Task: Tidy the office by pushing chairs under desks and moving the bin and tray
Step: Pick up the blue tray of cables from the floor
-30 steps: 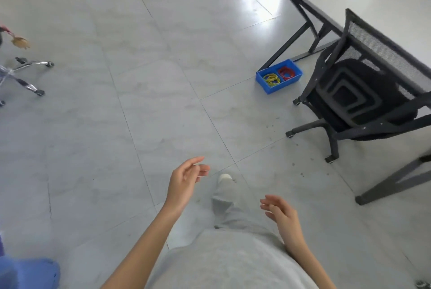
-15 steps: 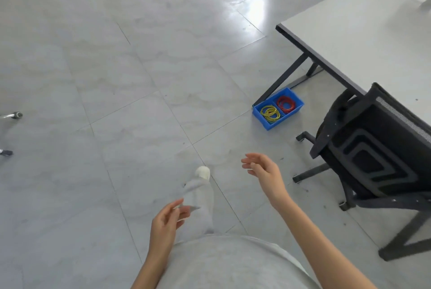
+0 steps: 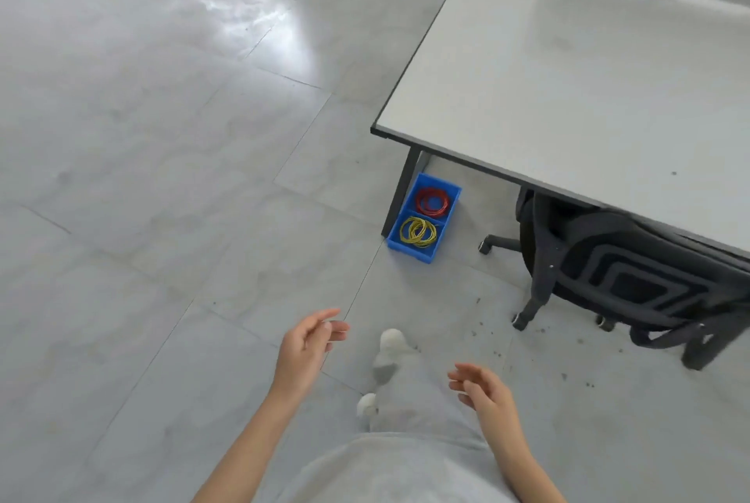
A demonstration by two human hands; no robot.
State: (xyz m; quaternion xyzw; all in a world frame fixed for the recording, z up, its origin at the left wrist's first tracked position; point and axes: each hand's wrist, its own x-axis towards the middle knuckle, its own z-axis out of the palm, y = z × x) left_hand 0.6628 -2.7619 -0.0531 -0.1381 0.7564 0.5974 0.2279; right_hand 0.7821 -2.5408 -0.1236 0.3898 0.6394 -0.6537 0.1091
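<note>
Floor (image 3: 162,177) holds blue tray (image 3: 422,252): red bands, yellow bands, separate compartments

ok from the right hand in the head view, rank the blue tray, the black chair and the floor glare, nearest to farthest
From the right hand, open and holding nothing:
1. Black chair, ahead to the right, partly under the desk.
2. Blue tray, ahead and slightly left, beside the desk leg; close to the chair in distance, so 1 and 2 are a loose call.
3. Floor glare, far ahead left.
</note>
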